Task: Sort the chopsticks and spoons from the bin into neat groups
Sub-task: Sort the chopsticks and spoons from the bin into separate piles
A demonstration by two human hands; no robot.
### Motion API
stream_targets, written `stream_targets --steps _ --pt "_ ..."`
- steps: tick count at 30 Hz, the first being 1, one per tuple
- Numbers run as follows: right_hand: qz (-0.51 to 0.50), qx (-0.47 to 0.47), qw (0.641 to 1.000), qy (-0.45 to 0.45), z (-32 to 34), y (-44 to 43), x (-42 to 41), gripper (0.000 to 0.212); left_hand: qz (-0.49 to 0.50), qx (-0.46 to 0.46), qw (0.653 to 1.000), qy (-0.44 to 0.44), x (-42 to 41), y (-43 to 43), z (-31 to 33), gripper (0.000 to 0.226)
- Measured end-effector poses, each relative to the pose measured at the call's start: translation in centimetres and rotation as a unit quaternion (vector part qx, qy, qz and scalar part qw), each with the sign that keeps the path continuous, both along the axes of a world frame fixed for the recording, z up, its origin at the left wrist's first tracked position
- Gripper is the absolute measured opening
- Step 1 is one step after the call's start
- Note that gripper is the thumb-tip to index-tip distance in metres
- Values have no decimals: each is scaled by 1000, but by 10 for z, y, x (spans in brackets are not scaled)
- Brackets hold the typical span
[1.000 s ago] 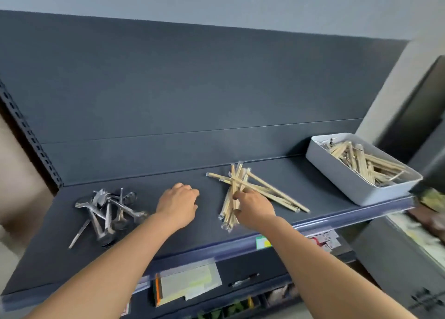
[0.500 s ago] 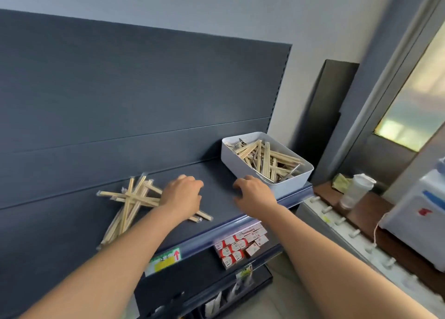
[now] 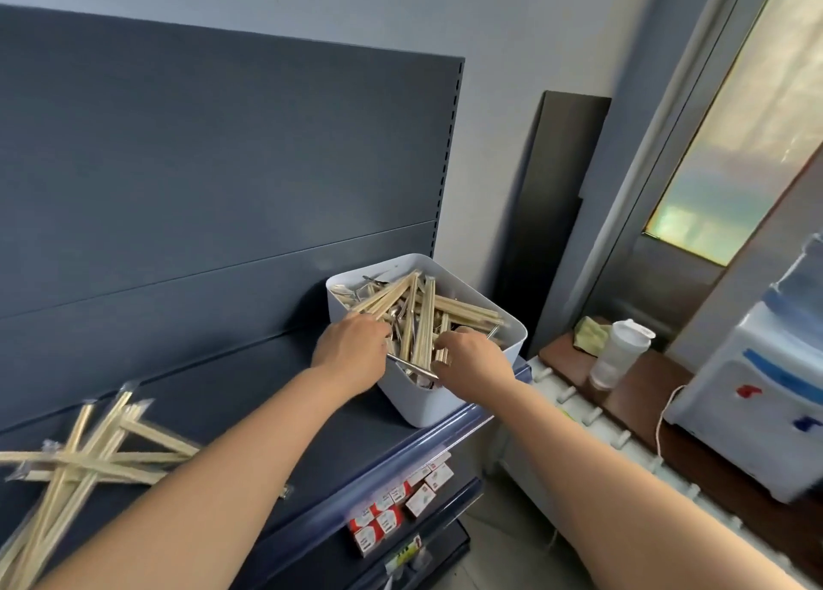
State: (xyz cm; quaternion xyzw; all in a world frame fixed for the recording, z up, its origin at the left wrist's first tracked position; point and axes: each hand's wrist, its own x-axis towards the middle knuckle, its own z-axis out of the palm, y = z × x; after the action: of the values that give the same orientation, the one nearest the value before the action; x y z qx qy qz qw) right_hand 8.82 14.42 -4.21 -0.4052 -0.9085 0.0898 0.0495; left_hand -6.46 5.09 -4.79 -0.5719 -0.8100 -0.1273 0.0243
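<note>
Both hands reach into the white bin (image 3: 463,404) at the shelf's (image 3: 249,393) right end: the left hand (image 3: 352,351) curls its fingers into the wrapped chopsticks (image 3: 421,317), the right hand (image 3: 472,358) beside it over a metal spoon handle (image 3: 412,366). Whether either grip has actually closed on anything, I cannot tell. Chopsticks look light, stiff and slippery in their sleeves, best pinched mid-length. A sorted chopstick pile (image 3: 84,456) lies well left of the bin.

wall (image 3: 512,23): pale grey; shelving back panel (image 3: 213,153): dark blue; window (image 3: 748,144): frosted, bright
</note>
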Motion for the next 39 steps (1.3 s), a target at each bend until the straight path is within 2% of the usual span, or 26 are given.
stream_targets --steps 8,11,15,19,22,26,28,30,32,35,39 --pt "-28 -52 998 -37 -19 77 -47 36 23 -79 996 23 -44 95 -15 26" --pt "-54 -88 994 -31 -27 95 -59 33 31 -114 992 46 -54 117 -22 28" --pt "-86 -146 985 -16 -31 111 -75 35 39 -117 991 61 -56 135 -28 29" --pt "-143 -275 950 45 -33 128 -89 21 49 -106 993 8 -46 150 -32 37" --pt "-168 -336 923 81 -32 137 -90 24 91 -131 987 -27 -37 160 -34 37" --pt "-179 -381 896 144 -29 145 -87 19 161 -144 970 -115 -33 170 -29 23" --pt "-155 -372 900 165 -30 149 -85 13 173 -128 962 -169 -34 173 -27 17" --pt "-138 -363 901 191 -32 151 -84 10 181 -100 961 -184 -35 175 -23 14" --pt "-138 -361 896 218 -32 152 -84 4 200 -82 967 -136 -36 173 -19 9" --pt "-135 -354 897 229 -32 154 -81 6 217 -134 966 -49 -36 168 -20 20" --pt "-126 -354 895 243 -30 155 -74 7 216 -186 958 -15 -33 169 -19 14"
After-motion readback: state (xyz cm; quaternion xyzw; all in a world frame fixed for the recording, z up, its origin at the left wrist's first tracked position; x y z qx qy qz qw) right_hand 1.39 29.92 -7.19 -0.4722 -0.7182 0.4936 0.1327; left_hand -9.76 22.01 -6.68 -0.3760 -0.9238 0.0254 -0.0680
